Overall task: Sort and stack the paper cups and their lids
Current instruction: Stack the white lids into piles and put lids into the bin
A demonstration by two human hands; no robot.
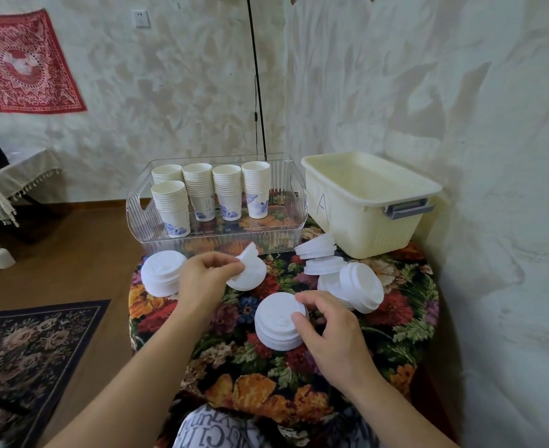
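Note:
Several stacks of white paper cups (202,192) with blue print stand in a clear plastic tray (221,236) at the back of the table. My left hand (203,278) pinches a small bunch of white lids (249,273) just above the cloth, left of centre. My right hand (328,331) grips the side of a short stack of white lids (276,321) in the middle of the table. Another lid stack (161,273) sits at the left edge. Several loose and tipped lid piles (341,273) lie to the right.
A cream plastic bin (363,202) marked "A" stands at the back right against the wall. The small table carries a floral cloth (266,392). A black pole (257,79) rises behind the tray. Floor and a dark rug (27,347) lie to the left.

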